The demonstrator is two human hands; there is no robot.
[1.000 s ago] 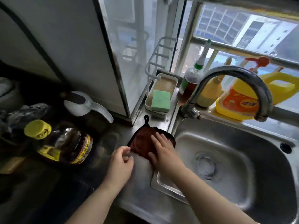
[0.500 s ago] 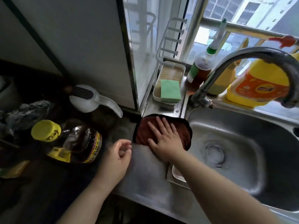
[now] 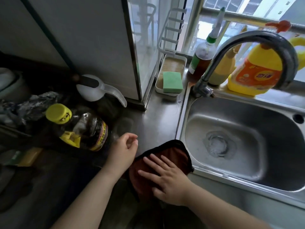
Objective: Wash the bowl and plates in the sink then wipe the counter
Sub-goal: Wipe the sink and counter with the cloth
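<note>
A dark red cloth (image 3: 166,156) is lying flat on the steel bench (image 3: 153,123), at its near edge just left of the sink (image 3: 247,164), with one corner of it reaching over the sink's rim. The right hand (image 3: 166,177) is pressing down on the cloth with its palm, the fingers straight and spread, pointing up and to the left; its grip is wide open and it is curling round nothing. The left hand (image 3: 123,151) is hovering just beside the cloth's left edge, its fingers loosely curled and its grip holding nothing.

The sink basin is showing only its drain (image 3: 217,144), under a curved faucet (image 3: 244,52). A green sponge (image 3: 172,82) is sitting in a white tray (image 3: 175,61) at the back of the bench, near the faucet's base. Behind the faucet, a dark bottle (image 3: 201,61) with a green and white nozzle and a yellow detergent jug (image 3: 257,71) are standing by the window. Left of the left hand, a yellow-capped oil bottle (image 3: 82,128) is standing beside a white jug (image 3: 97,90).
</note>
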